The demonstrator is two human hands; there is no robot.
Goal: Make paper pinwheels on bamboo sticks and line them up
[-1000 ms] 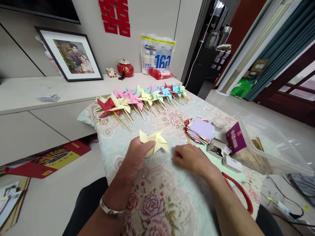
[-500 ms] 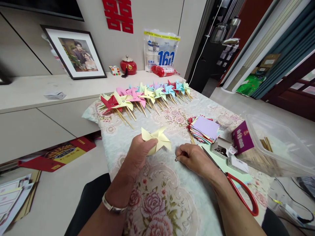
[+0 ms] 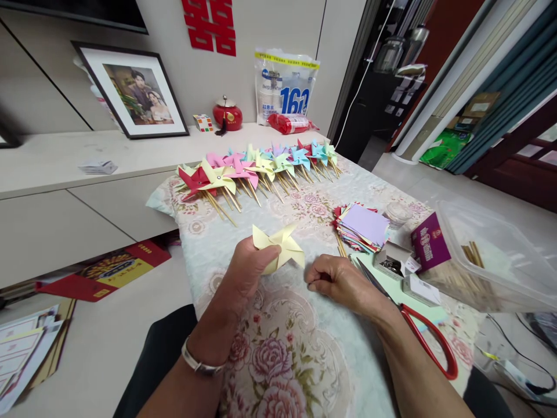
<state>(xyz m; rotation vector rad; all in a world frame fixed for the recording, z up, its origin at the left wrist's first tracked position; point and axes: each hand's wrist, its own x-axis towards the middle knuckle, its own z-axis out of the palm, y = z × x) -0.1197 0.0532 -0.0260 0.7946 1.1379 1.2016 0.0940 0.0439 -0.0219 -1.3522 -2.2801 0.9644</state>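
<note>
My right hand (image 3: 337, 281) has curled up tighter than it was a moment ago, and the little pin I could see at my fingertips is now hidden. My fingers are pinched shut, but I cannot tell what is inside them. That hand rests on the flowery cloth (image 3: 287, 354), just beside my other hand.

My left hand (image 3: 250, 273) has hardly moved. It is closed on a pale yellow paper pinwheel (image 3: 281, 247), with my thumb pressed on the near edge, and holds it up a little above the cloth.

Red scissors (image 3: 429, 342) lie by my right wrist. A stack of colored paper squares (image 3: 363, 228) sits near them. A row of finished pinwheels on sticks (image 3: 256, 168) lies at the far end of the cloth.
</note>
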